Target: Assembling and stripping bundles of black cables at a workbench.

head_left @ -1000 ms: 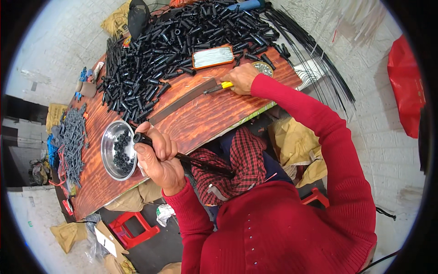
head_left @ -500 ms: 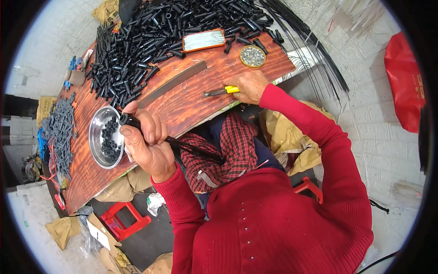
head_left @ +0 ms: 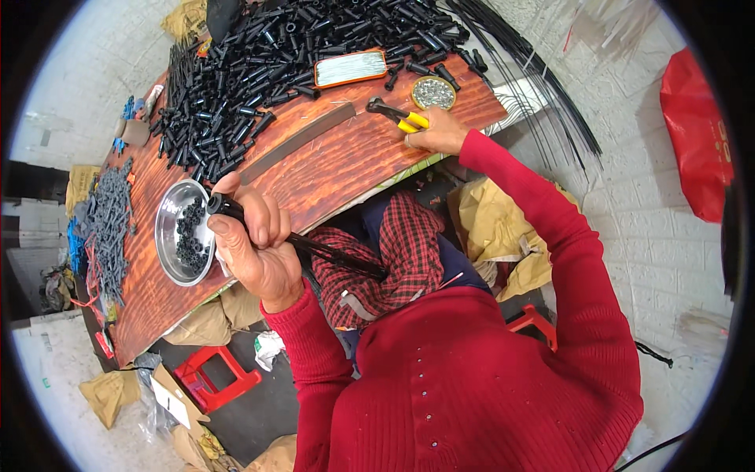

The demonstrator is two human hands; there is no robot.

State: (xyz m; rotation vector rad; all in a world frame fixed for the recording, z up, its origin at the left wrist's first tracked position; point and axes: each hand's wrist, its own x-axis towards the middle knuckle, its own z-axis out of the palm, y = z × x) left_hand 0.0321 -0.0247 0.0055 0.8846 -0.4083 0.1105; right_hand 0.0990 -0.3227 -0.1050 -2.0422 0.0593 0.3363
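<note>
From above, the left hand [head_left: 253, 240] is curled tight around a long black rod [head_left: 314, 248], its tubular end poking out past the thumb, just beside a shiny round metal bowl [head_left: 169, 236] of small black pieces. The right hand [head_left: 436, 132], arm stretched forward, rests closed on yellow-handled pliers [head_left: 397, 115] lying on the grained wooden table [head_left: 338, 165], near 1 round tin [head_left: 433, 92].

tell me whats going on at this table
A person in a red sweater sits at a wooden table. The left hand grips a long black rod with a tube on its end, beside a metal bowl of small black pieces. The right hand holds yellow-handled pliers near a round tin. A heap of black tubes covers the far side.
</note>
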